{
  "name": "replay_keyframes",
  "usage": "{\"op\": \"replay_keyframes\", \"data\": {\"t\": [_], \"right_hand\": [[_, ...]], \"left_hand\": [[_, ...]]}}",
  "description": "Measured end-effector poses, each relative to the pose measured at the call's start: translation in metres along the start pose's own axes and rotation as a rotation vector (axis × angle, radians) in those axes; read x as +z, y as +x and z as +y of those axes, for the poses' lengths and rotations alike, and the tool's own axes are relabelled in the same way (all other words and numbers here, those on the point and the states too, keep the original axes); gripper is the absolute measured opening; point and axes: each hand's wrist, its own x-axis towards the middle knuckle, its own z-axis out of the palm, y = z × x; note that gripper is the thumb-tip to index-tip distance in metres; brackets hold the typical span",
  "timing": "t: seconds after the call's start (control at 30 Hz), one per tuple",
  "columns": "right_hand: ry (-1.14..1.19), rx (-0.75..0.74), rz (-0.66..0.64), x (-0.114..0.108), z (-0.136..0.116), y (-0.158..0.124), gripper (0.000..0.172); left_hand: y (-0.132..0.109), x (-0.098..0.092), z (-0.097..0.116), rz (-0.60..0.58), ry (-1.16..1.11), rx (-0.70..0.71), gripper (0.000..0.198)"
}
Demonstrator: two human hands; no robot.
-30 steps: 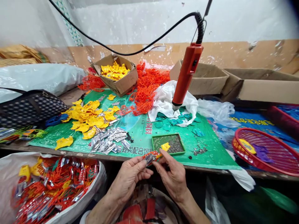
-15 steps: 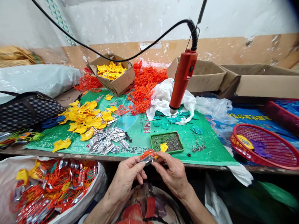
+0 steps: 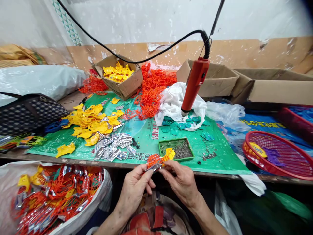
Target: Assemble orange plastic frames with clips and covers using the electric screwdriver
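Between my two hands is a small assembly of orange latticed plastic and a shiny silver strip, with a yellow plastic piece at its right end. My left hand pinches its left side between thumb and fingers. The right hand grips the other side near the yellow piece; its fingertips partly hide the joint. Just beyond lies a green tray of tiny dark screws. An orange-red electric screwdriver hangs upright, slightly tilted, above the table, apart from both hands.
Yellow pieces and silver strips are heaped at left on the green sheet. Behind stand a carton of yellow pieces and orange netlike parts. A white sack of assemblies sits lower left; a red basket lies right.
The yellow piece has swung up and shows more fully in front of the tray. Both hands keep their grip on the assembly, and the view has shifted slightly.
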Motion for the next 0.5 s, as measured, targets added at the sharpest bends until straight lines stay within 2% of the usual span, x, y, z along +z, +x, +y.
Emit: {"op": "replay_keyframes", "data": {"t": [0.27,0.5], "right_hand": [[-0.024,-0.001,-0.02,0.0003,-0.0009,0.0001,0.005],[-0.054,0.02,-0.081,0.0014,0.0036,-0.002,0.006]], "left_hand": [[-0.0006,-0.0019,-0.0056,0.052,0.093,0.09,0.029],[-0.0027,0.001,-0.0069,0.123,0.258,0.248,0.02]]}}
